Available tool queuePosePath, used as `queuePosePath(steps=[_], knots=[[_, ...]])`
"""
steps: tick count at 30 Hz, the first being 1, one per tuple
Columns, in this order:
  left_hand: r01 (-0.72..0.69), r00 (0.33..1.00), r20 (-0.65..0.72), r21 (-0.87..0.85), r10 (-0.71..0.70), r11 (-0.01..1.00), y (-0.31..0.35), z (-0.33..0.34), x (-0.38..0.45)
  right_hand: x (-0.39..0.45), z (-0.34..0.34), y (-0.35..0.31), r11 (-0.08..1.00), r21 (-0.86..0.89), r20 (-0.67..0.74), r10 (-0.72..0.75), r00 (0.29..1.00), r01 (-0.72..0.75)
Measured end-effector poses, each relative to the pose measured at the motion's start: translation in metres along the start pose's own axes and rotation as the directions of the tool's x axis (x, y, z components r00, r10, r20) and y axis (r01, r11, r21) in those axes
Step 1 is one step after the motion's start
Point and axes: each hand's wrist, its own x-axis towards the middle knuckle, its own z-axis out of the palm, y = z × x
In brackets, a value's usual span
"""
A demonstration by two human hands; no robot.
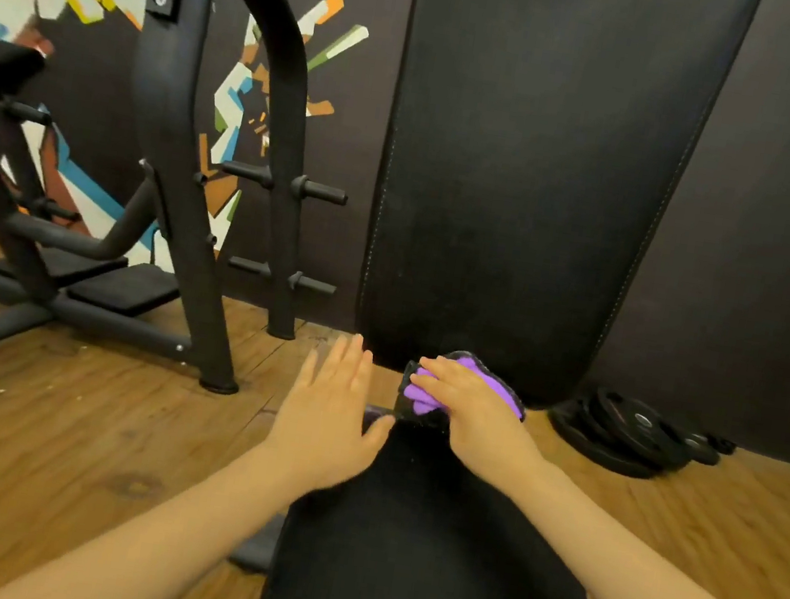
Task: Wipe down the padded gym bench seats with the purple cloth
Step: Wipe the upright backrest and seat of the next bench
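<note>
A black padded bench seat (437, 552) runs from the bottom of the view up to a tall black backrest pad (536, 166) that stands upright. At the narrow gap between seat and backrest, my right hand (464, 407) grips the bunched purple cloth (424, 396) and presses it on the seat's far end. My left hand (330, 407) hovers flat with straight fingers over the seat's left edge, its thumb touching the pad.
A black steel machine frame (178, 123) with weight pegs stands to the left on the wooden floor (56, 428). Black weight plates (629, 432) lie stacked against the dark wall to the right of the backrest.
</note>
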Motion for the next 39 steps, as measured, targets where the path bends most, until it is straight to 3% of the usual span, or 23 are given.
queuePosePath(steps=[2, 4, 10, 19, 27, 30, 34, 39], knots=[[0.077, 0.987, 0.143, 0.000, -0.076, 0.997, -0.010, 0.015, -0.030, 0.008, 0.011, -0.016, 0.994, 0.113, 0.076, -0.008, 0.997, 0.000], [0.124, 0.963, 0.244, -0.015, -0.117, 0.992, -0.016, 0.023, -0.048, 0.020, 0.021, -0.033, 0.993, 0.116, 0.170, -0.030, 0.985, 0.010], [0.127, 0.944, 0.315, -0.072, -0.099, 0.989, -0.021, 0.031, -0.057, 0.041, 0.044, -0.052, 0.968, 0.246, 0.375, -0.054, 0.926, -0.043], [0.166, 0.929, 0.354, -0.139, -0.108, 0.976, -0.020, 0.030, -0.058, 0.004, 0.042, -0.030, 0.963, 0.212, 0.280, 0.101, 0.955, -0.164], [0.129, 0.940, 0.335, -0.155, -0.071, 0.979, -0.021, 0.033, -0.058, -0.022, 0.029, -0.003, 0.898, 0.211, 0.257, 0.329, 0.909, -0.385], [0.146, 0.940, 0.330, -0.162, -0.086, 0.976, -0.020, 0.032, -0.058, 0.014, 0.036, -0.034, 0.921, 0.267, 0.204, 0.232, 0.951, -0.282], [0.171, 0.937, 0.335, -0.189, -0.100, 0.967, -0.020, 0.032, -0.059, 0.054, 0.052, -0.069, 0.968, 0.229, 0.302, 0.030, 0.953, -0.103], [0.176, 0.929, 0.357, -0.186, -0.101, 0.967, -0.021, 0.033, -0.058, 0.035, 0.057, -0.044, 0.957, 0.243, 0.297, 0.081, 0.951, -0.157]])
